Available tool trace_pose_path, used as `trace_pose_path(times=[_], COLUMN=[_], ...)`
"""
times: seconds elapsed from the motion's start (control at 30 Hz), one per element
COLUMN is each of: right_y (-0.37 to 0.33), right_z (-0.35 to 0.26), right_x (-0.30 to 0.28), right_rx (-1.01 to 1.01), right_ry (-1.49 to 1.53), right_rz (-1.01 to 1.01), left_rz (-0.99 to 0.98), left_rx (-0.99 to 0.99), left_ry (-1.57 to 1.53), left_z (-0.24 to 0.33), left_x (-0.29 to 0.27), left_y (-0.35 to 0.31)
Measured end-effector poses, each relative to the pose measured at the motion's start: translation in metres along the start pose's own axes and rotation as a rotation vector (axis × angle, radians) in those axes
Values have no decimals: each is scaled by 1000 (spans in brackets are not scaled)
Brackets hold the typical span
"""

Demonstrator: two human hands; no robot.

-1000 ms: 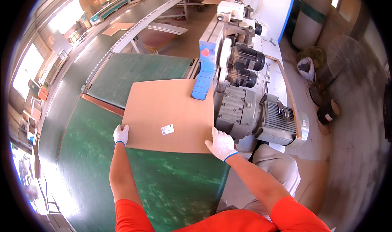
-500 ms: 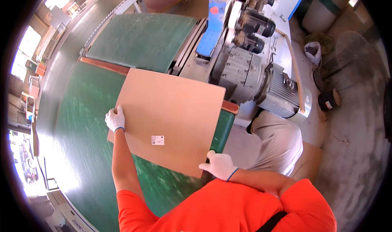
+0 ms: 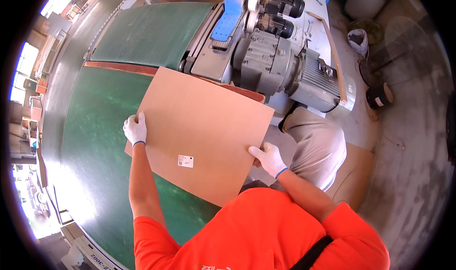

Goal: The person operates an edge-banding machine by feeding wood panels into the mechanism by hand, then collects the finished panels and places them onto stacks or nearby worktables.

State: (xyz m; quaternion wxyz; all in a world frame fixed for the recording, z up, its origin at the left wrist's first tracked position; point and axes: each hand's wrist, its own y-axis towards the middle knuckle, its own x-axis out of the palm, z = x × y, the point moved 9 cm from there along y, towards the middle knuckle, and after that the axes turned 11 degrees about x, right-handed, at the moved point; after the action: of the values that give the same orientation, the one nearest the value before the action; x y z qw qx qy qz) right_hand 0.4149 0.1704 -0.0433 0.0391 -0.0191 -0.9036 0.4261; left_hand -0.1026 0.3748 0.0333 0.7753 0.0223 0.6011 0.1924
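Note:
A brown board point(image 3: 204, 127), flat and square-cornered, with a small white label point(image 3: 185, 161) on its face, lies tilted over the green belt point(image 3: 95, 113). My left hand point(image 3: 136, 128), in a white glove, grips the board's left edge with the thumb on top and the fingers partly hidden. On the right edge, my gloved right hand point(image 3: 270, 159) holds the board with its thumb on top; its other fingers curl beneath. The board's near edge comes close to my orange shirt point(image 3: 266, 222).
A second green belt section point(image 3: 152, 32) lies beyond a reddish-brown strip point(image 3: 118, 67). Grey gearbox point(image 3: 263, 61) and motor point(image 3: 316, 82) stand beyond the board to the right. My bent knee point(image 3: 316, 137) is beside them. A fan point(image 3: 403, 39) and a black bucket point(image 3: 380, 96) stand farther right.
My right hand has moved up along the board's right edge, away from the near corner. The board has turned slightly and its right side has shifted rightward. My left hand keeps its hold.

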Motion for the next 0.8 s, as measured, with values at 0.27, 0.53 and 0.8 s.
trace_pose_path(times=[0.27,0.53,0.8], right_y=[-47,-99,-49], right_z=[-24,-52,-90], right_x=[-10,12,-53], right_rx=[-268,-523,-609], right_ry=[-84,7,623], right_rz=[53,84,303], left_rz=[-149,-83,-98], left_rx=[-137,-236,315], left_ry=[-236,-887,-962], left_z=[-14,-49,82], left_x=[4,-55,-246], left_y=[20,33,-14])
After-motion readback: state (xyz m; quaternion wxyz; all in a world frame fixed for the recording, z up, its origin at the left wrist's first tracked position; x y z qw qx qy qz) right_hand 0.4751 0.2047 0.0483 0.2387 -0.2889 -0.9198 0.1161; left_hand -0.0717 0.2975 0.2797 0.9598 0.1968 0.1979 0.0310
